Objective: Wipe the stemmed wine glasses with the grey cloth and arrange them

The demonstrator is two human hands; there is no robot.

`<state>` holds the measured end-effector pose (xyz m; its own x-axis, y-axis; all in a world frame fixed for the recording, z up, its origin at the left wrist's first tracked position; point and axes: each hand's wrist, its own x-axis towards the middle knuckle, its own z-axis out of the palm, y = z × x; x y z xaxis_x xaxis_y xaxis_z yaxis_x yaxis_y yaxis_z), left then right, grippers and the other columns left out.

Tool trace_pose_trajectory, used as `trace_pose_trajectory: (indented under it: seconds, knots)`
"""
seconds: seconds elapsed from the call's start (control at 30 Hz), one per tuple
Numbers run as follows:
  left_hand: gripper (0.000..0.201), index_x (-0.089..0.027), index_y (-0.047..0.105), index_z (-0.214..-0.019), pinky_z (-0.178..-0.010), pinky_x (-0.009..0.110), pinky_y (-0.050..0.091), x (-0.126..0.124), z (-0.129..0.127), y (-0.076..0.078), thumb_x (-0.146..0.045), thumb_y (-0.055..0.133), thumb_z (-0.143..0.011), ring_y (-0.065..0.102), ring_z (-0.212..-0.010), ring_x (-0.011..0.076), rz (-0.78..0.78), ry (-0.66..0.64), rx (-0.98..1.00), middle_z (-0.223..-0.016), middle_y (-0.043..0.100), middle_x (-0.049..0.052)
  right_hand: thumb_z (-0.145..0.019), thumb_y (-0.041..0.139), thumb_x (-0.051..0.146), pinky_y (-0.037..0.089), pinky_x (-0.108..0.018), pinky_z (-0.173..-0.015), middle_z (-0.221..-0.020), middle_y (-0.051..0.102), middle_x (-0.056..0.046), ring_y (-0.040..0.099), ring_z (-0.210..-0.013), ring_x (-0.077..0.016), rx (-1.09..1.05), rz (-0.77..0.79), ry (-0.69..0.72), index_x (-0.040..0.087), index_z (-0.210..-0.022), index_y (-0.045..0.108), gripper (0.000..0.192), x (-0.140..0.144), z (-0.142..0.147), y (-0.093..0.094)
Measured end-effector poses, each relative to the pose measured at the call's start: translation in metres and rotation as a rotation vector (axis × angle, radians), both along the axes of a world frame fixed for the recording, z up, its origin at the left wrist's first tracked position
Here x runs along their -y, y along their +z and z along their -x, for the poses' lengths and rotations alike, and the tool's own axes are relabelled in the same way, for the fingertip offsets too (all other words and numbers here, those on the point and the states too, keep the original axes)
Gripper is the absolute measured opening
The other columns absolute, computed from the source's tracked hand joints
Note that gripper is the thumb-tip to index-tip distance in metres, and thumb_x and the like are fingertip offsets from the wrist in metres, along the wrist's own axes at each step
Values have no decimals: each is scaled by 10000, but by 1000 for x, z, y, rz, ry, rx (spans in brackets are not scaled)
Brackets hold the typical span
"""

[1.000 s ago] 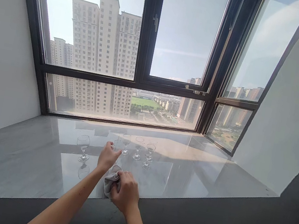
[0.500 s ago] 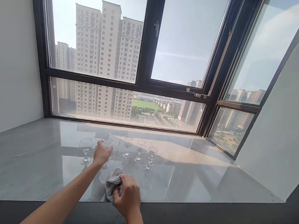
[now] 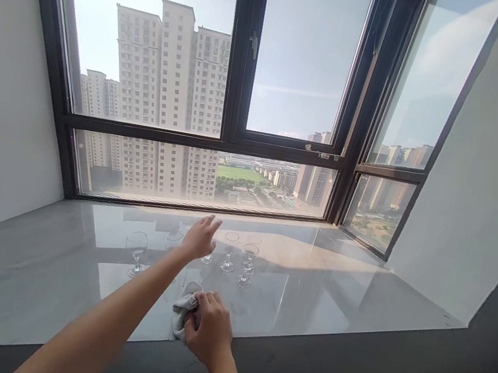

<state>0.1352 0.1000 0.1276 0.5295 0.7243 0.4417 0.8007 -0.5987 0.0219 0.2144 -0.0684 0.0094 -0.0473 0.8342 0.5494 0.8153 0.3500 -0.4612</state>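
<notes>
Several small clear stemmed glasses stand on a glossy grey marble sill (image 3: 331, 291). My left hand (image 3: 200, 237) reaches out with fingers apart over one glass, whose base (image 3: 206, 260) shows under the palm. It holds nothing. A glass (image 3: 174, 235) stands just left of my forearm, and another glass (image 3: 136, 251) further left. Right of the hand are a glass (image 3: 229, 251) and a close pair of glasses (image 3: 247, 263). My right hand (image 3: 207, 328) rests at the sill's near edge, closed on a crumpled grey cloth (image 3: 180, 317).
A large black-framed window (image 3: 225, 144) runs along the back of the sill, with a handle (image 3: 254, 45) on its middle post. White walls close both sides. A dark band (image 3: 342, 370) runs along the sill's front edge.
My left hand carried a glass a little to the left, let it go, and has moved right and forward over another glass. My right hand stays on the cloth.
</notes>
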Motion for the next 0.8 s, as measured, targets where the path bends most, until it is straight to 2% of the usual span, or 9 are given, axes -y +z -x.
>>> trace_pose_trajectory:
  seconds: [0.07, 0.17, 0.27, 0.37, 0.47, 0.6, 0.7, 0.8]
  knots:
    - [722, -235, 298, -1432, -1080, 436, 317, -12, -9, 6, -278, 584, -771, 295, -1370, 324, 126, 59, -127, -1513, 257, 142, -728, 544, 200, 360, -294, -730, -934, 575, -46, 503, -903, -221, 1, 4, 0, 226, -1048, 529, 321, 0, 0, 0]
    - [692, -244, 333, -1415, -965, 447, 416, -23, -16, 7, -290, 581, -771, 487, -1222, 338, 260, 148, -199, -1431, 378, 178, -728, 551, 214, 365, -303, -744, -937, 579, -44, 508, -904, -222, -1, 13, 4, 228, -1052, 532, 325, -1, -1, 0]
    - [601, -248, 372, -1382, -797, 415, 493, -23, -19, 3, -315, 532, -807, 611, -1020, 305, 293, 181, -198, -1363, 430, 185, -731, 556, 223, 369, -310, -751, -944, 585, -44, 511, -912, -225, 1, 16, 8, 226, -1067, 532, 337, -2, -2, 0]
    - [543, -263, 383, -1359, -758, 382, 496, -15, -19, 0, -367, 494, -837, 611, -990, 275, 279, 196, -175, -1339, 421, 166, -738, 559, 228, 372, -313, -750, -944, 586, -40, 513, -911, -225, 11, 15, 1, 227, -1073, 531, 336, -2, -2, 0]
    - [504, -274, 437, -1313, -753, 342, 484, 1, -15, 2, -346, 526, -822, 585, -1013, 257, 222, 183, -101, -1260, 451, 135, -741, 559, 220, 374, -309, -741, -937, 585, -39, 513, -903, -224, 25, 10, -12, 227, -1065, 533, 325, -1, -2, 1]
    - [501, -298, 461, -1314, -743, 319, 469, 35, -4, 5, -326, 533, -819, 541, -1069, 257, 115, 140, 51, -1193, 470, 108, -740, 555, 204, 374, -297, -729, -917, 583, -35, 511, -898, -221, 19, -7, -11, 229, -1042, 536, 303, 0, -1, 2]
    - [502, -304, 476, -1314, -781, 321, 457, 64, 15, 2, -333, 544, -818, 552, -1043, 237, 132, 159, 153, -1176, 483, 97, -714, 571, 177, 374, -291, -748, -917, 585, -29, 513, -912, -217, 13, -14, -14, 229, -1024, 545, 316, 1, 0, 3]
    - [488, -299, 495, -1301, -812, 324, 448, 87, 44, -6, -327, 549, -817, 564, -1015, 225, 133, 221, 236, -1156, 498, 89, -710, 558, 149, 368, -283, -764, -924, 590, -36, 518, -914, -211, -8, -16, -5, 216, -1024, 555, 321, 2, 1, 3]
